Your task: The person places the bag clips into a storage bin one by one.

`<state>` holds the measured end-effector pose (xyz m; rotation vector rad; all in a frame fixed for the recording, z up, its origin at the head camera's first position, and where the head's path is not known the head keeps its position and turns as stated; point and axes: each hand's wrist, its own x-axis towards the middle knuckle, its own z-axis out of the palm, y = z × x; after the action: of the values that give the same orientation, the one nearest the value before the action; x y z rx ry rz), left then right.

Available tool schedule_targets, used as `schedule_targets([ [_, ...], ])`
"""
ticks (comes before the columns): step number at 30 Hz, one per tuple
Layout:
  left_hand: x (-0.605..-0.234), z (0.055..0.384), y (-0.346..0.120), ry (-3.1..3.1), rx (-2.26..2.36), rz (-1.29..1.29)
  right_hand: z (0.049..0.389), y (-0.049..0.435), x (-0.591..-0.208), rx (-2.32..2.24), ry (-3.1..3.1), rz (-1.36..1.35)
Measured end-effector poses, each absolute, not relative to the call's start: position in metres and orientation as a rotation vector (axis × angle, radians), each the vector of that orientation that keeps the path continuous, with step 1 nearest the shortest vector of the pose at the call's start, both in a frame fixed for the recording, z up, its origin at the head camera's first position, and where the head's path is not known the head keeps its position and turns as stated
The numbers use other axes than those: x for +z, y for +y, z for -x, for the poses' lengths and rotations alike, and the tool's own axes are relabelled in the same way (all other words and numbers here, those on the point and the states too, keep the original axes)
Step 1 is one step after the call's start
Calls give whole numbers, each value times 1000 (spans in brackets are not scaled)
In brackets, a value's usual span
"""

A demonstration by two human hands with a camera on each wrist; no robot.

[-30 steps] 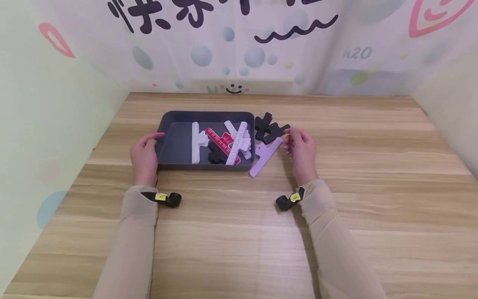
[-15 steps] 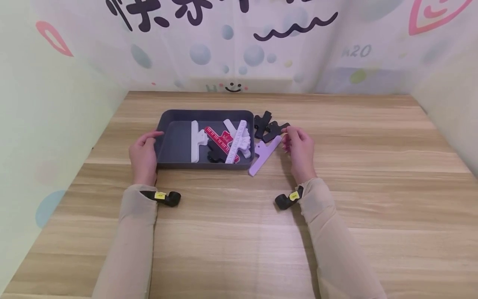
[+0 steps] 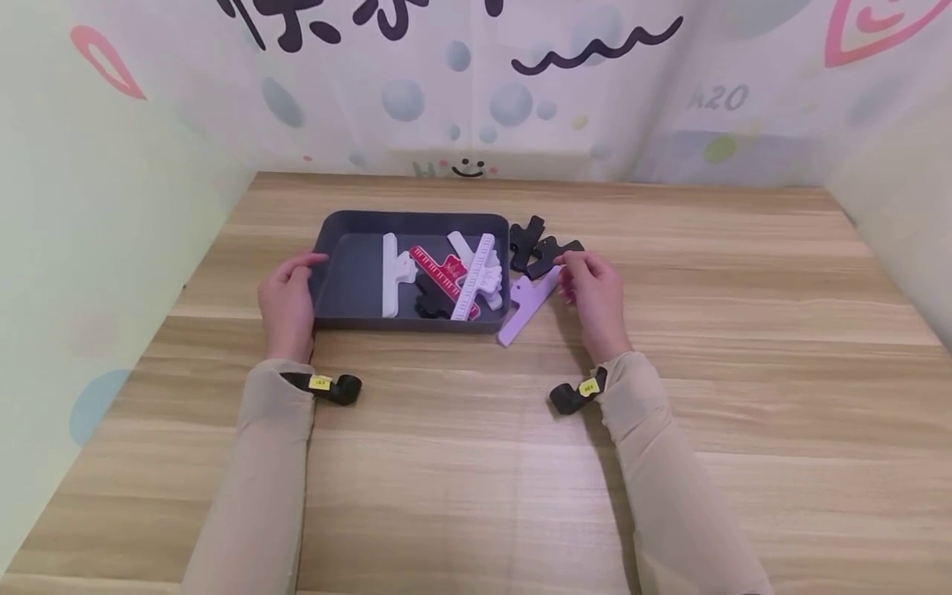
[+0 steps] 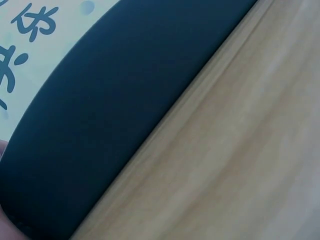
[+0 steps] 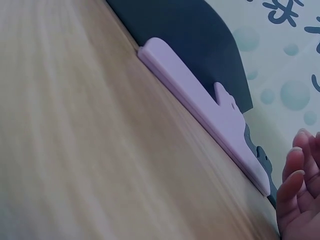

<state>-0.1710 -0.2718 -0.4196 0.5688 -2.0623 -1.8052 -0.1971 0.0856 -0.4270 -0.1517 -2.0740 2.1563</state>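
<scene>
My left hand (image 3: pixel 288 306) is at the left end of a dark grey tray (image 3: pixel 349 273), holding its wall; in the left wrist view the tray wall (image 4: pixel 115 100) fills much of the picture. Inside the tray lie a white clip (image 3: pixel 390 277), a red clip (image 3: pixel 439 279) with ruler-like marks, a black clip (image 3: pixel 430 299) and overlapping pale clips (image 3: pixel 476 277). Just right of the tray, a purple clip (image 3: pixel 526 307) leans on its side wall. My right hand (image 3: pixel 598 302) hovers by that clip's upper end, fingers loosely bent and holding nothing, as the right wrist view shows.
Two black clips (image 3: pixel 528 240) lie beside the tray's far right corner, near my right fingertips. Everything stands on a wood-grain table (image 3: pixel 446 463). A printed white backdrop (image 3: pixel 461 99) closes off the far edge, and a pale wall (image 3: pixel 97 207) rises on the left.
My right hand has shifted slightly left, towards the purple clip's upper end. The head view has tilted a little. My left hand, the tray and the clips stay as they were.
</scene>
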Motion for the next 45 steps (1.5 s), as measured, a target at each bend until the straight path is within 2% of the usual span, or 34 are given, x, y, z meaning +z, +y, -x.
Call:
schedule_targets([
  [21, -422, 175, -272, -2017, -1828, -564, 201, 86, -436, 1877, -2439, -98],
  [45, -418, 172, -271, -2059, -1801, -591, 201, 85, -435, 1858, -2456, -130],
])
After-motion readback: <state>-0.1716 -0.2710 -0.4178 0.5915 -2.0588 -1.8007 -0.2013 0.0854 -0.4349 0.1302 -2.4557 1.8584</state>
